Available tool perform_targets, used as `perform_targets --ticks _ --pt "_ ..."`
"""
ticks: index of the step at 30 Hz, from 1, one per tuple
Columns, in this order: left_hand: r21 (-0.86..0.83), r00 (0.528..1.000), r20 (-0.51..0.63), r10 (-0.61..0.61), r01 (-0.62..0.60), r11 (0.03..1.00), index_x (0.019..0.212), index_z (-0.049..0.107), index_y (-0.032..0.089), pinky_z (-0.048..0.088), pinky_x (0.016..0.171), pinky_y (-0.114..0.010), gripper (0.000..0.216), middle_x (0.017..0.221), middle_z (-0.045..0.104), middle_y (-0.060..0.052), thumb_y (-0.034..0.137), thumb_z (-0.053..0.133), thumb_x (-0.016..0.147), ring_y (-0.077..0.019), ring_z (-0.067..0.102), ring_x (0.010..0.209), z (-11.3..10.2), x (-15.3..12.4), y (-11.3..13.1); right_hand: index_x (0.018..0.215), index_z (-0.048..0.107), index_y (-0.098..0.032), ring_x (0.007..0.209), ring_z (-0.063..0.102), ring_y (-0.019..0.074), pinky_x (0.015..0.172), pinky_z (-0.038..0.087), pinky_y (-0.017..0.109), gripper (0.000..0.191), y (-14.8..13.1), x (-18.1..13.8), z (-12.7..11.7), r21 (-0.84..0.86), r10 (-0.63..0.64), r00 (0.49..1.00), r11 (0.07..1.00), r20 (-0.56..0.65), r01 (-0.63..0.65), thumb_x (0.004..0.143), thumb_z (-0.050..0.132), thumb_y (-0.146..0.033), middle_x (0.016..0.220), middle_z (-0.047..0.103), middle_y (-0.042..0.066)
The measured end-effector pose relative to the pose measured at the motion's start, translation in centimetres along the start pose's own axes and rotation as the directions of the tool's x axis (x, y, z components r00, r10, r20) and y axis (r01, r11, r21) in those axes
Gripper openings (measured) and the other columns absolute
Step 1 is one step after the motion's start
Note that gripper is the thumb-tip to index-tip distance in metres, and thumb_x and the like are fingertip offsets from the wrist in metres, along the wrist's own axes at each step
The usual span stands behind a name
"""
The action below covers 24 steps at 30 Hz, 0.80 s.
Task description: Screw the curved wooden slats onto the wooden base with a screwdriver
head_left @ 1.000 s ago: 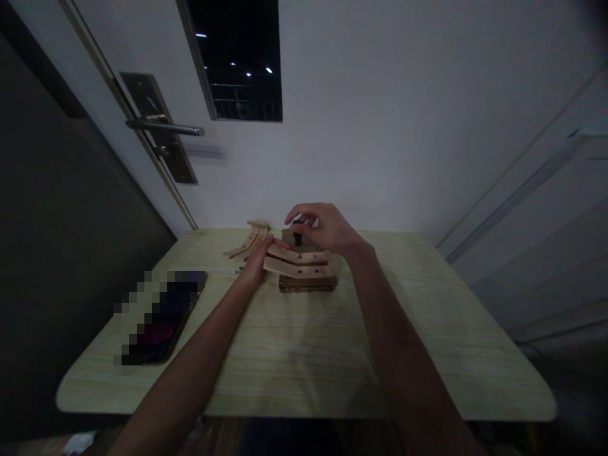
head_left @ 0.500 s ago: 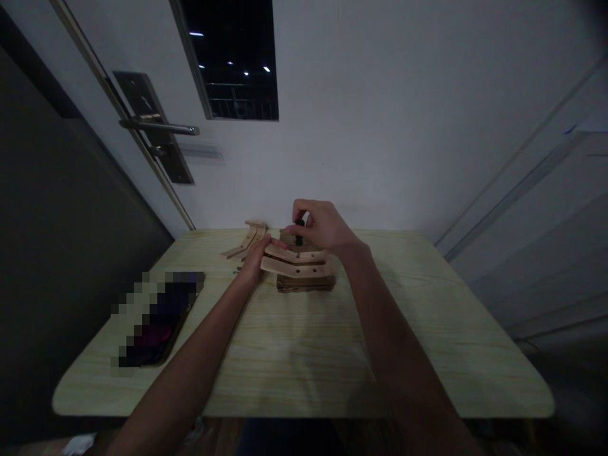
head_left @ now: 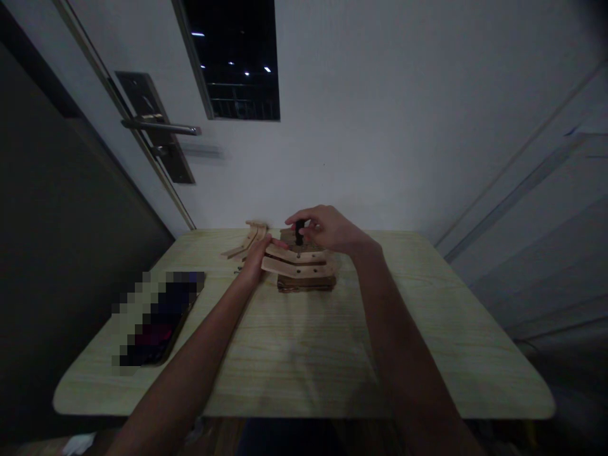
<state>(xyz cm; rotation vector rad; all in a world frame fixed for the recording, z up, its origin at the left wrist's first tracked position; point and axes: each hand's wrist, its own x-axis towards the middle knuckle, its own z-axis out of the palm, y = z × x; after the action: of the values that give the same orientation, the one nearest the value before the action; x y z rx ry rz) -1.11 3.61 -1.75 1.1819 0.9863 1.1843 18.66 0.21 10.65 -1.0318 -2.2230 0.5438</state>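
My right hand (head_left: 330,228) pinches the short black handle of a screwdriver (head_left: 299,232), which stands upright over a pale wooden frame (head_left: 297,269). Two bent slats with dark holes or screw heads make up the visible part of that frame. It rests on a brown cardboard block (head_left: 306,283). My left hand (head_left: 259,256) grips the frame's left end, its fingers lying along the far slat. Just beyond that hand sits another bent wooden piece (head_left: 247,242) with holes. The screwdriver's tip is too small to make out.
A dark phone (head_left: 164,320) lies on the left of the light wood table (head_left: 304,354). Small metal bits (head_left: 238,270), perhaps screws, lie beside my left wrist. Behind the table stands a white door (head_left: 370,126) with a metal handle (head_left: 161,128).
My right hand has shifted its fingers around the screwdriver handle, and the wrist has moved slightly right. The left hand and the wooden frame stay in place.
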Motion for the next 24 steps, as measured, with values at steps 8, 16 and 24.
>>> perform_targets --ticks 8,16,24 --pt "0.013 1.000 0.005 0.000 0.000 1.000 0.070 0.069 0.017 0.046 0.054 -0.029 0.048 0.064 0.069 -0.007 0.059 0.049 0.083 -0.0189 0.062 0.056 -0.1 0.2 -0.1 0.090 0.069 -0.021 0.071 0.058 0.0127 0.066 0.040 0.026 0.015 0.0 0.0 0.3 -0.125 0.071 0.993 0.989 -0.099 -0.083 0.076 0.065 -0.015 0.084 0.069 0.000" --pt "-0.004 0.999 0.001 0.033 -0.033 0.999 0.070 0.068 0.018 0.047 0.058 -0.030 0.046 0.063 0.069 -0.006 0.059 0.051 0.082 -0.0200 0.064 0.059 -0.1 0.1 -0.2 0.082 0.066 -0.019 0.069 0.055 0.0123 0.063 0.035 0.025 0.017 -0.8 0.2 0.5 -0.169 0.101 0.990 0.979 -0.096 -0.116 0.072 0.077 -0.027 0.073 0.064 -0.001" --pt "-0.006 1.000 0.003 0.029 -0.029 1.000 0.071 0.068 0.017 0.046 0.056 -0.028 0.047 0.063 0.069 -0.006 0.059 0.052 0.083 -0.0182 0.063 0.058 -0.2 0.0 -0.2 0.078 0.060 -0.018 0.067 0.051 0.0126 0.062 0.034 0.026 0.018 -0.4 0.6 1.4 -0.254 0.110 0.975 0.954 -0.192 -0.158 0.073 0.076 -0.025 0.074 0.063 0.001"
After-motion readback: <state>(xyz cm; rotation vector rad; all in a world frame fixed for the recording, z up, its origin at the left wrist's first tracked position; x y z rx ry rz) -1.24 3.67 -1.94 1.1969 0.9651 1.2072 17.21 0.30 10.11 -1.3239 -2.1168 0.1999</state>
